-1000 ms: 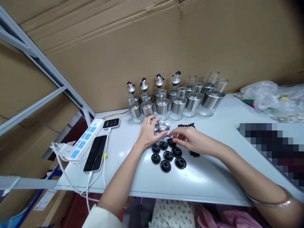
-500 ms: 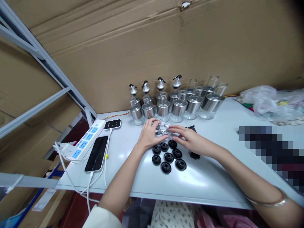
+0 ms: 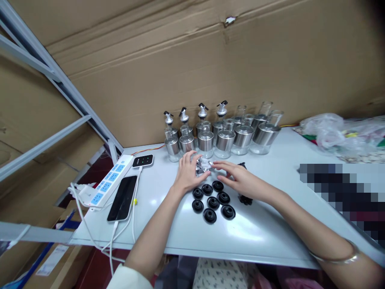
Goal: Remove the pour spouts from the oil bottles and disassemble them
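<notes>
A small cluster of shiny silver pourer parts (image 3: 205, 164) lies on the grey table between my two hands. My left hand (image 3: 189, 171) curves around the cluster's left side, fingers spread and thumb reaching in front. From the right, my right hand (image 3: 239, 176) reaches in with fingers stretched out, its fingertips at the edge of the silver parts. Nearer to me are several round black stoppers (image 3: 213, 202) in a loose group. A pile of small black parts (image 3: 246, 200) is partly hidden beneath my right hand.
Behind my hands stand several glass bottles with steel bands (image 3: 225, 138); those at the back left carry silver pourers (image 3: 221, 107). At the left lie a power strip (image 3: 112, 180), a phone (image 3: 122, 198), a small device (image 3: 143, 161) and white cables. Plastic bags (image 3: 327, 130) lie at the right.
The view has shifted slightly, so the bottles sit a little lower in it. Both hands stay around the silver parts, with only small finger movements.
</notes>
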### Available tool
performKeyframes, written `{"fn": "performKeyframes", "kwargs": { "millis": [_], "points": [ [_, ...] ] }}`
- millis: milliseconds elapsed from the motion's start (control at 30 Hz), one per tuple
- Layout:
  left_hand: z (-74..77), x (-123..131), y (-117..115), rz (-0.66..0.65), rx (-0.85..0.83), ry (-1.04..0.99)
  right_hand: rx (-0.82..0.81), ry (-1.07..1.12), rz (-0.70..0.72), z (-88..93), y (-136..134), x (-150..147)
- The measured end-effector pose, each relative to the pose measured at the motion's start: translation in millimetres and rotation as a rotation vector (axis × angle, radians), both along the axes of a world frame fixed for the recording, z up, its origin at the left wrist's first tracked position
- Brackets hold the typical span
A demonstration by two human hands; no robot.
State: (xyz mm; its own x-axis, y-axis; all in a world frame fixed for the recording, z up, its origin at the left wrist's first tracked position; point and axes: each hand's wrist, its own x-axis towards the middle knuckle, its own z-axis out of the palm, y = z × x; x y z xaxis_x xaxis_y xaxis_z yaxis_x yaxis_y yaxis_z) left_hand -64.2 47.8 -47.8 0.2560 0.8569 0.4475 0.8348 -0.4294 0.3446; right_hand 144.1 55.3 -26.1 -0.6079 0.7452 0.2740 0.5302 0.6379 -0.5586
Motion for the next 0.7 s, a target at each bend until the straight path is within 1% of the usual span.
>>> {"fn": "performKeyframes", "kwargs": {
  "millis": [100,167,267,333,367,467,533,600,700],
  "points": [
    [-0.8,1,0,0.037,0.023,0.021,0.082,0.101,-0.053,8.0,-1,3],
    [-2.2,2,1,0.054,0.060,0.023,0.145,0.214,-0.134,18.1,-1,5],
    [-5.6,2,3,0.089,0.133,0.001,0.309,0.389,-0.297,39.2,5,8],
    [-7.6,1,4,0.124,0.180,-0.017,0.414,0.479,-0.391,56.3,18,8],
    [-8.4,1,4,0.136,0.198,-0.023,0.423,0.493,-0.432,65.5,28,7],
    [-9.6,0,5,0.147,0.238,-0.035,0.340,0.437,-0.551,91.6,65,3],
    [-9.5,0,5,0.147,0.272,-0.044,0.237,0.337,-0.587,103.6,91,-3],
    [-8.5,0,4,0.147,0.313,-0.053,0.202,0.300,-0.606,108.5,114,-10],
    [-5.3,3,2,0.148,0.367,-0.050,0.170,0.276,-0.633,104.6,137,-18]
  ]
}}
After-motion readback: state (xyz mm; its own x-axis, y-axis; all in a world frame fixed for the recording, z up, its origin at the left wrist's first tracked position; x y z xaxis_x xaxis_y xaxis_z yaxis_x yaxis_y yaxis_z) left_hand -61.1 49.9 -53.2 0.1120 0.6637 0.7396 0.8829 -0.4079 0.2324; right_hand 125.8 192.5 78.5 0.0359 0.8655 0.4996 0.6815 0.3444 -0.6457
